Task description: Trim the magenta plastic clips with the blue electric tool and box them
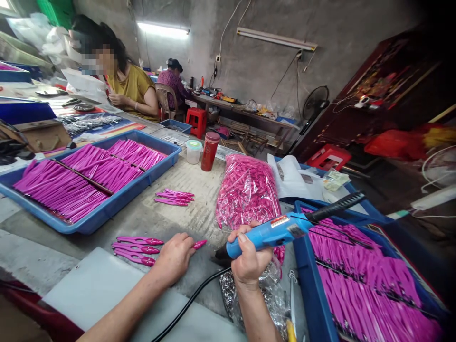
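Note:
My right hand point(249, 259) is wrapped round a blue electric screwdriver point(274, 232), tip pointing down-left to the table and black cord trailing toward me. My left hand point(174, 256) lies on the table, fingers curled over a magenta plastic piece point(198, 244) whose tip sticks out by the fingertips. Three more magenta pieces point(137, 249) lie in a row just left of that hand. A further small group of magenta pieces point(174, 196) rests farther back on the table.
A blue tray point(90, 221) of magenta pieces sits at the left, another blue tray point(302, 270) at the right. A clear bag of pink parts point(247, 190), a red bottle point(210, 151) and a plastic cup point(193, 151) stand behind. Two people sit at the back left.

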Tool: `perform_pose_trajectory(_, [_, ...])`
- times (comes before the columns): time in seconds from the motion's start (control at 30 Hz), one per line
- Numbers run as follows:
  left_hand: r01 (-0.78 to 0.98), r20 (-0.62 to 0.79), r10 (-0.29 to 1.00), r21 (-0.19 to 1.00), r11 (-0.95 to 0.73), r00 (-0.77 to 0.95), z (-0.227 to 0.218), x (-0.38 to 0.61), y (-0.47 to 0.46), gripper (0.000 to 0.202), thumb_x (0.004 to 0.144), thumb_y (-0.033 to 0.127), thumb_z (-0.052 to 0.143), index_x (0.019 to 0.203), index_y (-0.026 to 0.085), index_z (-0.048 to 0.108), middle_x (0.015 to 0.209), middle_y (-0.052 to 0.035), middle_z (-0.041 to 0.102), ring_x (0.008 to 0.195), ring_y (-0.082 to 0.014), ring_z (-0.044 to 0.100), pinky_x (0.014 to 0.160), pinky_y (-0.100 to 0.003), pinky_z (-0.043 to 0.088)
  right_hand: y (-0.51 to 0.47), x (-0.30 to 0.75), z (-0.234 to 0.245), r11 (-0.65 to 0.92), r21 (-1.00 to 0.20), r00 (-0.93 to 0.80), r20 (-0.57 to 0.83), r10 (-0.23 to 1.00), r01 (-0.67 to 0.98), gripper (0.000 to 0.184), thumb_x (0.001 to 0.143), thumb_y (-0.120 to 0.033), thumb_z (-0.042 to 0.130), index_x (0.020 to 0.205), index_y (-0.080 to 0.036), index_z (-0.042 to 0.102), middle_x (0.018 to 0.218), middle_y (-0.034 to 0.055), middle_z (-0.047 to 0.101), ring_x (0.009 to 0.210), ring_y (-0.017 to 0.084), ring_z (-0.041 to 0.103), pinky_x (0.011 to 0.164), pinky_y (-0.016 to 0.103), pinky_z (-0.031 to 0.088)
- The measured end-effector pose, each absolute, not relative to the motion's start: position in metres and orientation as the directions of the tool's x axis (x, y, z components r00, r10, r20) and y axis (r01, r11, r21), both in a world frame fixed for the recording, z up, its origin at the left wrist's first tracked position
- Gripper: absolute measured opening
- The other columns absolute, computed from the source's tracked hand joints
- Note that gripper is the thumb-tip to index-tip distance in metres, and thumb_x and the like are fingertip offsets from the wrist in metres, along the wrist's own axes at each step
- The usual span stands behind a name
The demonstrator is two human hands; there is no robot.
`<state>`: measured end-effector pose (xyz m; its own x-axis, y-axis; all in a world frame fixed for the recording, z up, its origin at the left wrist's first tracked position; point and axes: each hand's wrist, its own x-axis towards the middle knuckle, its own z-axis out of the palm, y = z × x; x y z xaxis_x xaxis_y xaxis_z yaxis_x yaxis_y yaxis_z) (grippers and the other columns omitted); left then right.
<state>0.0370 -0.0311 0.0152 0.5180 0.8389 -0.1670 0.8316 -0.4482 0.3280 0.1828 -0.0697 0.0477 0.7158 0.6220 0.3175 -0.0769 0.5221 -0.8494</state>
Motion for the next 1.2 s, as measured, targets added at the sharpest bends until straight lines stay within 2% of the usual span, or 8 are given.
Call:
perform_pose_trajectory(0.37, [0.84,-0.259,0.801,0.215,-0.498,0.54,0.021,0.041,-0.037,0.028,0.09,0.021,0.034,0.085,0.015,0.061,0.091,-0.0068,0.058,0.091,-0.02,0.05,0.078,-0.03,0.038,-0.07,0.183,0.046,0.514,-0.85,0.726,0.28,0.628,-0.116,0.035,0.068,-0.026,0.061,0.092,-0.014,0.039,0.064,-0.0032,0.05,0.046,0.011,0.052,0.049,0.025,0.043])
perform_pose_trajectory(0.53, [0.851,-0.285,0.802,0.211,-0.481,0.525,0.022,0.043,-0.038,0.027,0.089,0.021,0.035,0.085,0.016,0.061,0.093,-0.0063,0.058,0.09,-0.0201,0.05,0.073,-0.03,0.037,-0.063,0.178,0.047,0.506,-0.856,0.709,0.293,0.641,-0.104,0.035,0.068,-0.026,0.061,0.091,-0.014,0.037,0.064,-0.0035,0.05,0.045,0.011,0.052,0.05,0.025,0.042])
perform_pose_trajectory(0.77, [0.815,-0.227,0.785,0.239,-0.529,0.576,0.019,0.041,-0.038,0.029,0.089,0.018,0.033,0.082,0.016,0.061,0.088,-0.0066,0.058,0.085,-0.0202,0.05,0.073,-0.031,0.037,-0.049,0.165,0.046,0.479,-0.869,0.655,0.29,0.698,-0.126,0.037,0.069,-0.026,0.061,0.096,-0.014,0.037,0.066,-0.0038,0.05,0.048,0.01,0.052,0.052,0.026,0.043])
perform_pose_trajectory(0.93, [0.825,-0.237,0.793,0.238,-0.513,0.562,0.018,0.041,-0.038,0.029,0.09,0.019,0.033,0.082,0.016,0.061,0.089,-0.0056,0.058,0.086,-0.0198,0.05,0.075,-0.031,0.038,-0.041,0.159,0.047,0.481,-0.874,0.61,0.343,0.714,-0.071,0.028,0.07,-0.025,0.058,0.085,-0.014,0.038,0.061,-0.0039,0.048,0.048,0.009,0.05,0.051,0.024,0.041])
perform_pose_trajectory(1.2, [0.802,-0.159,0.798,0.276,-0.53,0.581,0.008,0.039,-0.04,0.027,0.089,0.017,0.035,0.082,0.016,0.061,0.086,-0.0059,0.058,0.083,-0.0196,0.049,0.072,-0.031,0.038,-0.039,0.153,0.05,0.442,-0.894,0.595,0.316,0.739,-0.074,0.034,0.067,-0.027,0.06,0.089,-0.015,0.037,0.062,-0.0047,0.048,0.046,0.009,0.05,0.049,0.023,0.04])
